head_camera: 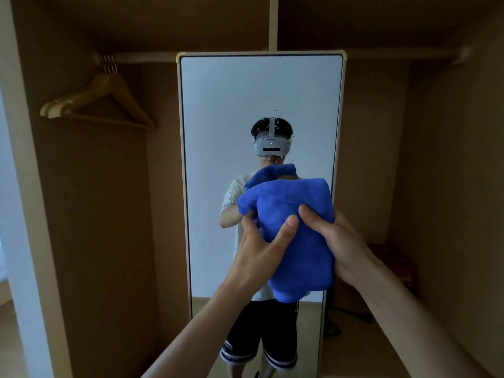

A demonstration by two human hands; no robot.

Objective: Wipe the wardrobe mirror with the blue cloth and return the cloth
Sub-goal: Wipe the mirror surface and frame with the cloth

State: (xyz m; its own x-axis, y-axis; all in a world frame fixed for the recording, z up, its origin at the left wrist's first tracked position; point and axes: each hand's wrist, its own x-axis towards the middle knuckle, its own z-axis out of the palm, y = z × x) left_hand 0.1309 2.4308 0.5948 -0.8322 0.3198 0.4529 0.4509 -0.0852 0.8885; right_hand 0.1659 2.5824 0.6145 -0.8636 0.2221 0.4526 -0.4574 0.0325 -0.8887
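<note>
Both forearms reach up from the bottom edge, the left hand (261, 246) and right hand (341, 241) each pinching the bunched blue cloth (294, 236), thumbs on its near face, in front of the wardrobe mirror (245, 91). Whether the cloth touches the glass is hard to tell. Small droplets (275, 124) seem to speckle the upper glass, so flatten the cloth into a broad pad and wipe downward in overlapping passes; wooden hangers (101, 102) hang off left.
</note>
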